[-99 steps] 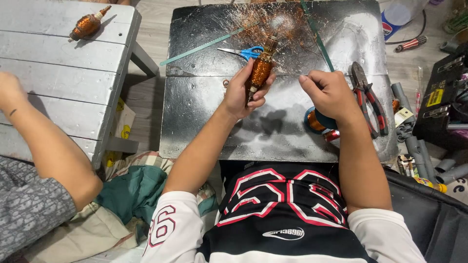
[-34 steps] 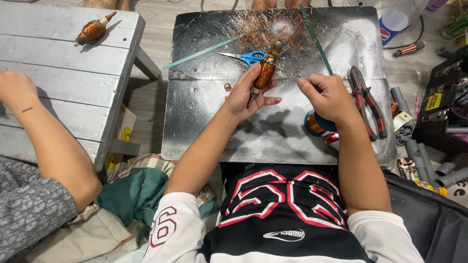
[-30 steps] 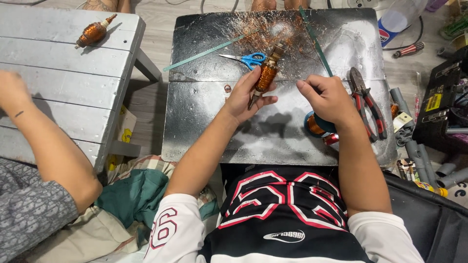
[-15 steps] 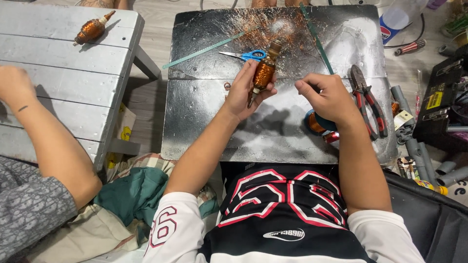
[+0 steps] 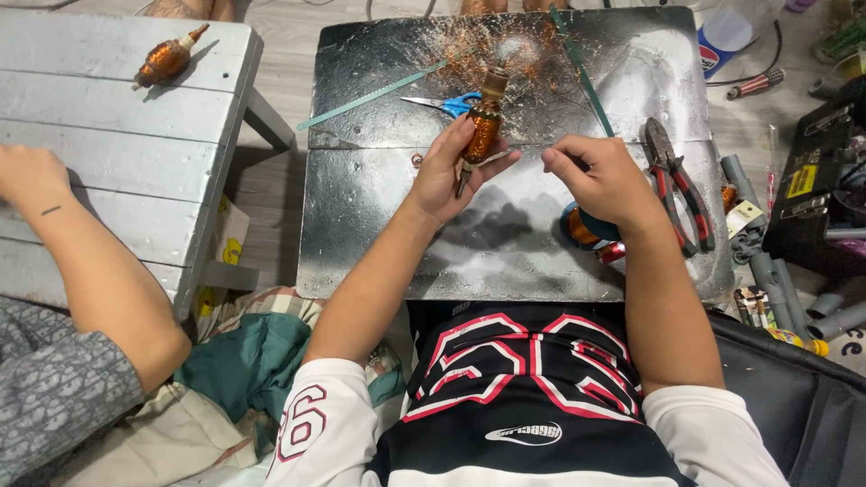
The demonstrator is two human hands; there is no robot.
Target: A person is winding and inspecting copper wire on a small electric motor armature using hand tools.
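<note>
My left hand [image 5: 448, 168] grips a copper-wound armature [image 5: 485, 124] upright over a dark metal work plate [image 5: 505, 243]. My right hand [image 5: 603, 179] is pinched shut a little to the right of it, holding a thin copper wire that runs toward the armature; the wire itself is barely visible. A spool of copper wire [image 5: 585, 231] lies under my right wrist, partly hidden.
Blue-handled scissors [image 5: 444, 103], a green strip [image 5: 370, 95], red-handled pliers [image 5: 675, 185] and wire scraps lie on the plate. Another person's arm [image 5: 86, 261] rests on a grey wooden bench [image 5: 108, 99] at left, with a second armature [image 5: 166, 59] on it. Tools and pipes crowd the right.
The armature has turned slightly in my left hand and my right hand has shifted a little beside it. The other person's hand has moved slightly on the bench.
</note>
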